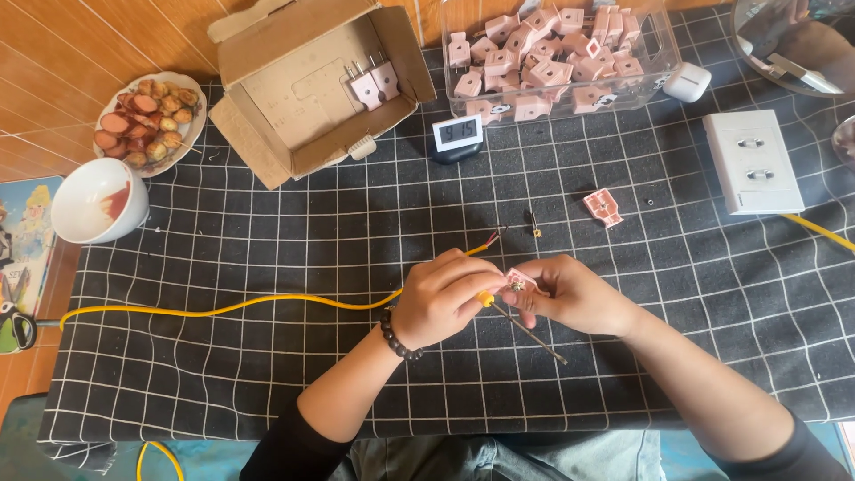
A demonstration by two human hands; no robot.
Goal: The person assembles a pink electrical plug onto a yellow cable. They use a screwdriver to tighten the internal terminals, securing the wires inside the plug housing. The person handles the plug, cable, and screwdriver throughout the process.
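My left hand and my right hand meet over the middle of a black checked cloth. My right hand pinches a small pink plug half. My left hand grips a screwdriver with a yellow handle whose thin metal shaft points down to the right. A yellow cable runs from the left under my left hand, its bared wire ends showing just above. Another pink plug half and a small screw lie farther up.
An open cardboard box holds two pink plugs. A clear plastic tub is full of several pink plugs. A small digital clock, a white socket strip, a white bowl and a plate of skewered food stand around.
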